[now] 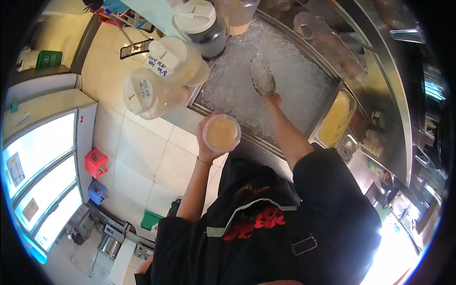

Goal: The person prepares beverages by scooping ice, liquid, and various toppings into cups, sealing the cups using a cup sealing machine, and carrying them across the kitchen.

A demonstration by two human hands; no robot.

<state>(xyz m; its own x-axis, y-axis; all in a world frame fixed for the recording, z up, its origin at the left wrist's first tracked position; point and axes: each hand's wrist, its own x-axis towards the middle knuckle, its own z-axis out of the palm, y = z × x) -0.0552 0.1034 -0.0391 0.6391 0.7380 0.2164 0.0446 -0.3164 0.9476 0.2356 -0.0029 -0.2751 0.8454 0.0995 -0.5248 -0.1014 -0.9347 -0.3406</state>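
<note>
A cup of light brown drink (222,133) is in my left hand (207,137), held over the floor beside the ice bin's near edge. My right hand (273,99) is closed around the handle of a scoop (262,78), which is over the ice. Crushed or small-piece ice (299,71) fills the metal-rimmed bin around the scoop, and some pieces appear to lie in the scoop. The cup and the scoop are apart.
White-lidded containers (176,61) stand along the bin's left edge. A metal pan of yellow contents (335,118) is to its right. On the tiled floor are a red stool (96,163) and a blue stool (97,191), near a lit glass-door cabinet (45,171).
</note>
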